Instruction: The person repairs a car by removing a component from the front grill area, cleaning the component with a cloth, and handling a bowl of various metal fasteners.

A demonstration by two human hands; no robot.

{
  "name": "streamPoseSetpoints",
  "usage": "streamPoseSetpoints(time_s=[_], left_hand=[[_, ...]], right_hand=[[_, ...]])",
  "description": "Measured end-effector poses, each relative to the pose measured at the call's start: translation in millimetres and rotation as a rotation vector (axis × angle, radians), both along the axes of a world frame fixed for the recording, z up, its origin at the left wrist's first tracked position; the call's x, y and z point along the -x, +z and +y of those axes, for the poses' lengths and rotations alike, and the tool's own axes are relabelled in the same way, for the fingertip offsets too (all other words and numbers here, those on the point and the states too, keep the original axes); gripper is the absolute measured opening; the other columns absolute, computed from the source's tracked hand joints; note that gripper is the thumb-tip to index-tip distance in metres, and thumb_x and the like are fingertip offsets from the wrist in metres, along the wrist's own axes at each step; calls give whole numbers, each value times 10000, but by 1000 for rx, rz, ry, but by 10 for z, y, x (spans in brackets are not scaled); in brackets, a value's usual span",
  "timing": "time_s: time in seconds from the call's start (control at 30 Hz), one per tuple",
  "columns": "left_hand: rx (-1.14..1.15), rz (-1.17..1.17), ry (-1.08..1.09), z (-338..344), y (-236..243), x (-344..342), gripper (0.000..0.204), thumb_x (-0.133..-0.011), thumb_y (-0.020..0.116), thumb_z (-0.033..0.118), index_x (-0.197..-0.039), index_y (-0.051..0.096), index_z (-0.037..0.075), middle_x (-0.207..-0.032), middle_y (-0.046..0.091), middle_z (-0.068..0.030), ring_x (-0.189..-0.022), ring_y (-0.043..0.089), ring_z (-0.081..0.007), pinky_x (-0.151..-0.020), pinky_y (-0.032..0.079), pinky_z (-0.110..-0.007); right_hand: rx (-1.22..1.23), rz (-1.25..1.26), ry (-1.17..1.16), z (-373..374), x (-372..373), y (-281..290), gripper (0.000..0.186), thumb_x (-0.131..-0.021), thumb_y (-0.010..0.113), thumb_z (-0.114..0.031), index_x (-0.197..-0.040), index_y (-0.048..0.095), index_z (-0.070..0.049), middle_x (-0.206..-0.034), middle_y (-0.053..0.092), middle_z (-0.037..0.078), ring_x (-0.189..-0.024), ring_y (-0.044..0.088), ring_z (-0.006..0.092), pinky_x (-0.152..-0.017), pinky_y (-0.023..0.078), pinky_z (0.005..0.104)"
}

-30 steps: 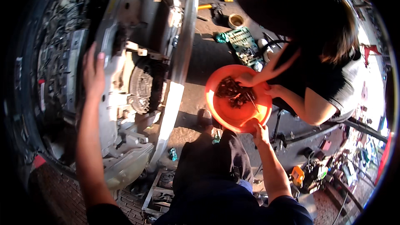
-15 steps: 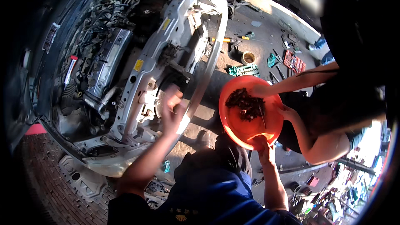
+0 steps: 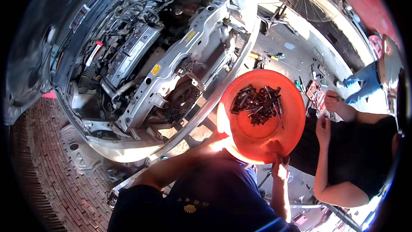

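A red plastic basin (image 3: pixel 236 135) is held in front of me, with a pile of small dark metal bolts and parts (image 3: pixel 257 105) in its upper part. My left hand (image 3: pixel 218 141) grips the basin's lower left rim, partly hidden in glare and behind the rim. My right hand (image 3: pixel 280 162) is closed on the lower right rim, thumb over it. A co-worker's hands (image 3: pixel 326 114) are just right of the basin, off the rim.
A car's open engine bay (image 3: pixel 135 53) and front bumper beam (image 3: pixel 193 120) fill the left. A floor fan (image 3: pixel 304 2), socket set (image 3: pixel 316 94) and tools lie beyond. The co-worker (image 3: pixel 356 150) is at right; another person (image 3: pixel 377 73) stands behind. A brick floor (image 3: pixel 47 159) shows lower left.
My left hand has moved from over the car onto the basin. The basin has come up and toward me. The co-worker's hands have left it and moved right.
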State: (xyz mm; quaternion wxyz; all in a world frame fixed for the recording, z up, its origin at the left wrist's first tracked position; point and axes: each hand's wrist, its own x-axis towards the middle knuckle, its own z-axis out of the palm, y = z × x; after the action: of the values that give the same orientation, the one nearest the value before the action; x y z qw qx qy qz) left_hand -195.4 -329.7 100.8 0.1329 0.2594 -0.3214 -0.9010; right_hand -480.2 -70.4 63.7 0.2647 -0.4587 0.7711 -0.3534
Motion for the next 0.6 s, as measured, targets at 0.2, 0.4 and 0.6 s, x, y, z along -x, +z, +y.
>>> streamPoseSetpoints(time_s=[0.2, 0.4, 0.6], left_hand=[[547, -464, 236, 95, 112, -109, 117, -1011, 644, -6, -1126, 641, 16, -1041, 677, -49, -982, 656, -153, -837, 544, -335], [535, -504, 285, -91, 1090, -430, 204, -989, 646, 90, -1169, 612, 1, -983, 694, -78, -927, 668, -157, -819, 547, -361], [519, -395, 608, -462, 1758, -979, 357, -998, 655, 123, -1322, 601, -17, -1147, 703, -118, -1087, 658, -179, -951, 547, -392]], right_hand=[[-29, 99, -132, -594, 327, 175, 501, -761, 741, 34, -1249, 647, -29, -1205, 695, 210, -1135, 662, 388, -958, 558, 455], [104, -996, -429, -1658, -21, 1317, 432, -780, 665, 78, -1197, 657, -36, -1152, 696, 200, -1055, 678, 413, -887, 564, 520], [417, 443, 424, -2511, -232, 1648, 243, -930, 697, -125, -1134, 710, 7, -1183, 688, 279, -1078, 689, 452, -913, 574, 515]])
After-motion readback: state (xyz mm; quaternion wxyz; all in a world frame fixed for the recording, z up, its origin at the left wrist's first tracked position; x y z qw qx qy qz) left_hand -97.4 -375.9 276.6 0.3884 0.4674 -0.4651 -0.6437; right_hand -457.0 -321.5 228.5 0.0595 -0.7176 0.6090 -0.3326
